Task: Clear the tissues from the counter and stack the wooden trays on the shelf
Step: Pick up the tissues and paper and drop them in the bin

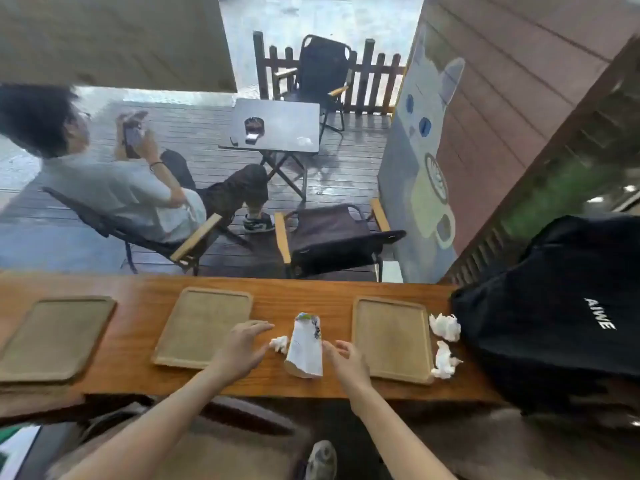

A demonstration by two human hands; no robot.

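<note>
Lower centre: both hands empty, fingers spread. Left hand (242, 348) nears crumpled tissue (280, 344); right hand (348, 358) steadies paper cup (305, 346), likely for collecting.

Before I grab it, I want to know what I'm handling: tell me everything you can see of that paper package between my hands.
The paper package is a white, wrapper-like sleeve, tapered towards a far end printed in green and dark colours; the near end looks open with a brownish edge. It stands on the wooden counter, between the middle tray and the right tray. A crumpled tissue sits at its left side. The right hand seems to touch its right edge.
</note>
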